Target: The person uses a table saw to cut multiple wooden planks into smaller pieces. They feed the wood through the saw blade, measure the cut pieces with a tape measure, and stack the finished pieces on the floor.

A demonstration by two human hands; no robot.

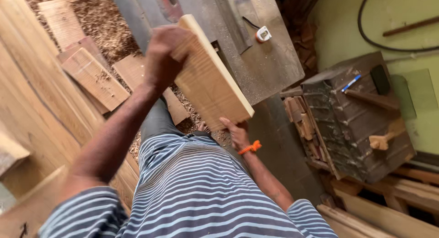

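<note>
I hold a light, thick wooden board (212, 82) in front of my body, tilted, with one end up and away from me. My left hand (161, 55) grips its far upper end. My right hand (236, 134), with an orange band at the wrist, supports the near lower corner from below. My striped shirt fills the bottom of the view. Below the board lies a sawdust-covered floor.
A grey metal machine table (270, 64) dusted with sawdust stands ahead, with a small white tape measure (263, 34) on it. Wooden offcuts (93, 76) lie on the floor at left beside long planks (32, 105). A dark wooden box (361, 124) with a blue pen (351, 82) stands at right.
</note>
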